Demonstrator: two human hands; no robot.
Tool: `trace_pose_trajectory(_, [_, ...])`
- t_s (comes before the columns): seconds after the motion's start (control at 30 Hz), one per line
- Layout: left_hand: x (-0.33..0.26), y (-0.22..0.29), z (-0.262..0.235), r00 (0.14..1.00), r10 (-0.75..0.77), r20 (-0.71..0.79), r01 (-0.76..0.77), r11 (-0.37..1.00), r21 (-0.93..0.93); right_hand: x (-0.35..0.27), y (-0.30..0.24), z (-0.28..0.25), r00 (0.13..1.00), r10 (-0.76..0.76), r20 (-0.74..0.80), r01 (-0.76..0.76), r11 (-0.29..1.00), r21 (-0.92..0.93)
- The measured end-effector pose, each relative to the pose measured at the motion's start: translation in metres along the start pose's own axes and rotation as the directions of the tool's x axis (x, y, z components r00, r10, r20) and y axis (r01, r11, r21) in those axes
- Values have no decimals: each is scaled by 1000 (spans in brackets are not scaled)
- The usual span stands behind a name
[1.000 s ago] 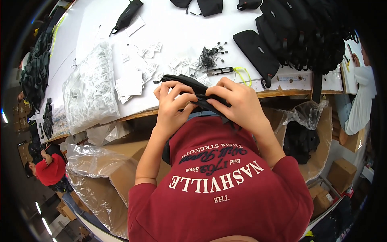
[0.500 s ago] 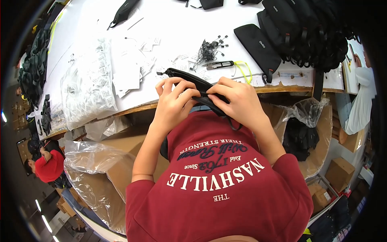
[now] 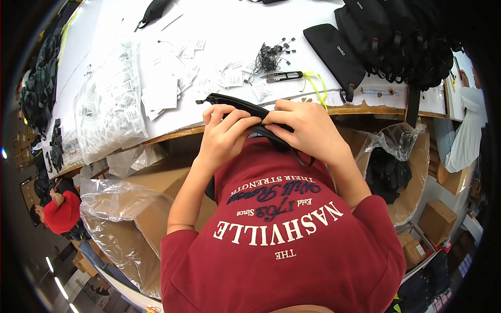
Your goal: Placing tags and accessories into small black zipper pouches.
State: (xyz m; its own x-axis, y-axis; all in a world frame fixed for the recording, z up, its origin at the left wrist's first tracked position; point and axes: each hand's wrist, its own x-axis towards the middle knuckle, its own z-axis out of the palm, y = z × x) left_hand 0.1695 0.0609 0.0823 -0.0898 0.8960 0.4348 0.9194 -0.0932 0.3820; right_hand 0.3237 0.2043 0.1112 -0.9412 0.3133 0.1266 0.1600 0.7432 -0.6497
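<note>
A black zippered pouch (image 3: 241,104) is held at the table's near edge, close to my body. My left hand (image 3: 223,128) is closed on its middle, fingertips pressed on the fabric. My right hand (image 3: 300,125) pinches the pouch just beside the left fingertips. A dark strap hangs from the pouch under my right hand. What lies between the fingertips is too small to make out. Just beyond my hands are black thread snips (image 3: 284,76) with a yellow-green cord and a tangle of black tag strings (image 3: 270,56).
A flat black pouch (image 3: 334,57) lies before a heap of black pouches (image 3: 396,41) at right. White paper tags (image 3: 162,88) and a clear bag of tags (image 3: 112,99) cover the left. Plastic-lined cartons (image 3: 120,219) stand below the edge. Another person (image 3: 61,211) is at far left.
My right fingers have shifted slightly toward the left ones on the pouch. The pouch's zipper end has moved a little to the left. The whole view has shifted slightly.
</note>
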Motion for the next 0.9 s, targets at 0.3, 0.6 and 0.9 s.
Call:
trace_pose_trajectory(0.3, [1, -13, -21, 956, -264, -130, 220, 934, -280, -16, 55, -10, 935, 151, 321, -333, 686, 647])
trace_pose_trajectory(0.6, [-16, -18, -28, 912, -398, -100, 356, 889, -288, -33, 51, 6, 917, 224, 329, -387, 693, 609])
trace_pose_trajectory(0.9, [-29, -17, -34, 760, -627, 169, 631, 651, -422, -26, 69, -11, 992, 123, 3, 10, -103, 995])
